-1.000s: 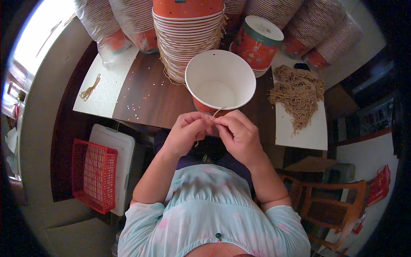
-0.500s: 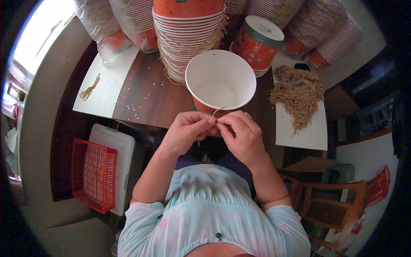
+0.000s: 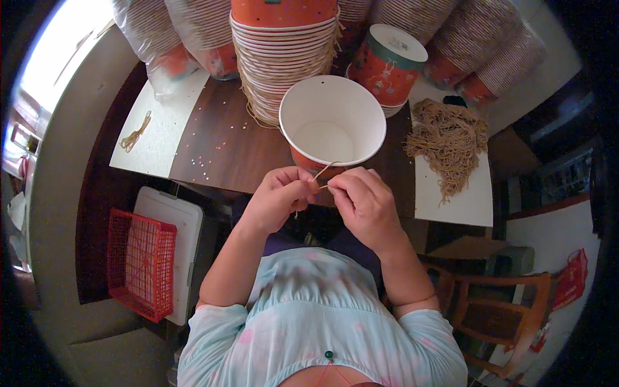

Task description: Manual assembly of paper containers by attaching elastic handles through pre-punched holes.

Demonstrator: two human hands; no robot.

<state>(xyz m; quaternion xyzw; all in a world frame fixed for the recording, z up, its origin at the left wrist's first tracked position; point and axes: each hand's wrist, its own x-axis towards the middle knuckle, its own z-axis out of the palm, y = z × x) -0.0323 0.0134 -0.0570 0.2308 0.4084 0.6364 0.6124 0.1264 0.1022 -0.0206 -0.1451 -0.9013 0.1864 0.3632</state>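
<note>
An orange paper bucket with a white inside (image 3: 325, 137) stands upright at the table's front edge, its mouth facing me. A thin tan cord (image 3: 324, 169) runs over its near rim down to my fingers. My left hand (image 3: 284, 197) pinches the cord just in front of the bucket, and a pale end hangs below those fingers. Close by on the right, my right hand (image 3: 362, 203) pinches another stretch of the same cord between thumb and forefinger. A short piece of cord spans the small gap between the hands. Whether it is knotted is hidden by the fingers.
Behind the bucket rises a tall stack of nested buckets (image 3: 284, 58) with cords hanging. An upturned orange bucket (image 3: 390, 68) stands right of it. A heap of tan cords (image 3: 451, 138) lies at right, a small cord bundle (image 3: 137, 132) at left. A red basket (image 3: 142, 261) is below left.
My left hand has shifted slightly left, so the gap between my hands is wider and the cord between them shows more. The bucket has stayed put.
</note>
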